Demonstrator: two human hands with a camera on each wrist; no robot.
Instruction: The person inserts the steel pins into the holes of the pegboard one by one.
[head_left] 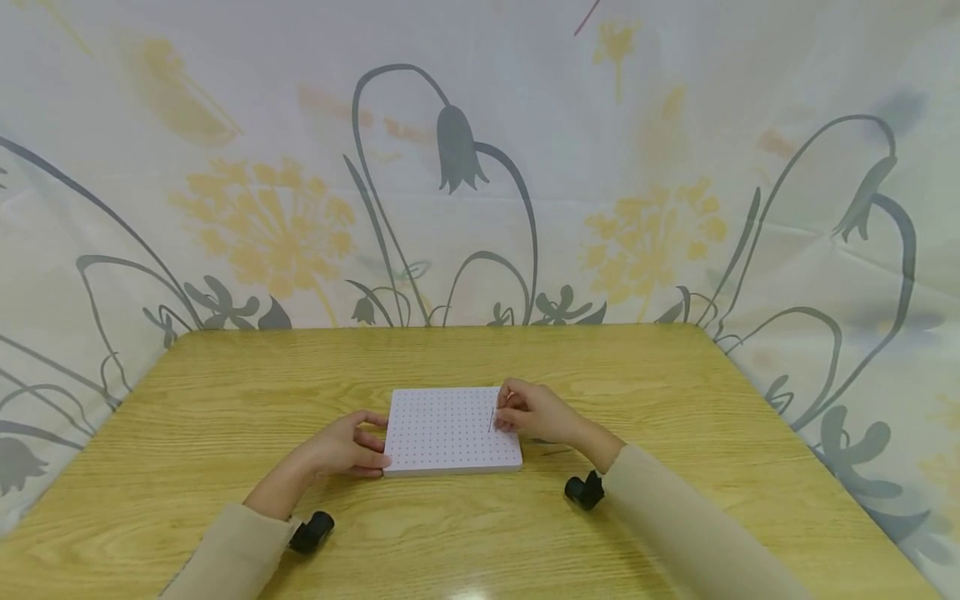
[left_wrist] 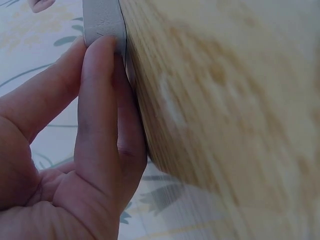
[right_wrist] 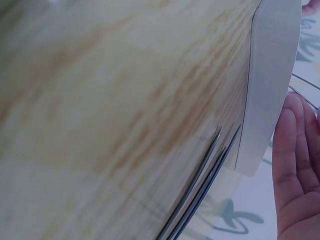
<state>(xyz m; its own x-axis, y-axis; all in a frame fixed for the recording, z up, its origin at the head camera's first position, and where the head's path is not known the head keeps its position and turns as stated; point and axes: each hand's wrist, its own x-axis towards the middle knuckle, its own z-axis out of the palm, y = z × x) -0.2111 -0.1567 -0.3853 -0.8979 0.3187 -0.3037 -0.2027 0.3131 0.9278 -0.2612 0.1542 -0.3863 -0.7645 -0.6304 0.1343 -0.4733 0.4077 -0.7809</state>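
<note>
A white board with a grid of small holes (head_left: 441,429) lies flat on the table. My left hand (head_left: 341,444) holds its left side near the front corner, and in the left wrist view the fingertips (left_wrist: 101,55) rest at the board's edge. Over the board's right part, my right hand (head_left: 538,414) pinches a thin metal rod (head_left: 492,419) between thumb and fingers. The rod stands nearly upright, its lower end close over the holes. In the right wrist view two thin rod lines show beside the right hand (right_wrist: 297,165), partly hidden by it.
Several thin pointed metal rods (right_wrist: 204,182) lie on the wooden table (head_left: 465,533) just right of the board. Black wrist cameras (head_left: 311,532) hang below both sleeves. A flower-patterned curtain (head_left: 480,208) rises behind the table's far edge.
</note>
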